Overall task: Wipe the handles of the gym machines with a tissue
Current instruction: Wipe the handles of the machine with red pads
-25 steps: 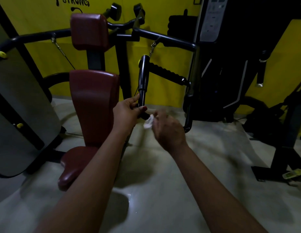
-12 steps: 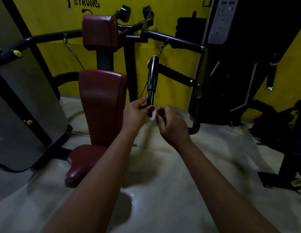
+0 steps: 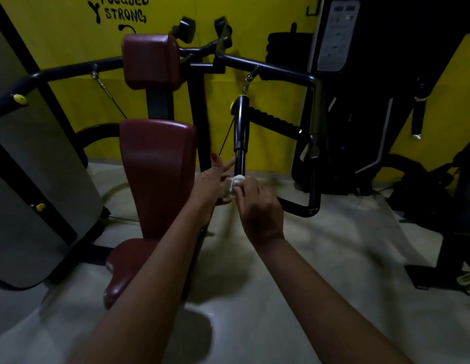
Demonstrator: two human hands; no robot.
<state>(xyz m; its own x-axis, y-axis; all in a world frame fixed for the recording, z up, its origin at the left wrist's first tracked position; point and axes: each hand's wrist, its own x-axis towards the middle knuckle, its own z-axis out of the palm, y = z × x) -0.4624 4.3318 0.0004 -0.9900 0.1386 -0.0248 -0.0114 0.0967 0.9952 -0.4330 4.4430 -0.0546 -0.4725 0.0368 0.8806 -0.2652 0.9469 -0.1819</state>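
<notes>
The handle (image 3: 241, 127) is a black upright bar with a yellow cap near its top, hanging by a clip from the overhead arm (image 3: 268, 68). A ribbed grip (image 3: 274, 122) branches off to its right. The tissue (image 3: 235, 181), white and crumpled, is bunched against the handle's lower end, pinched by the right hand (image 3: 260, 208).

A gym: padded machine seat (image 3: 157, 177), weight stack (image 3: 289, 48), yellow slogan wall (image 3: 71, 35).

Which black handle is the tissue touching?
The upright smooth black handle, with the white tissue at its lower end; the ribbed black grip slanting beside it is untouched.
</notes>
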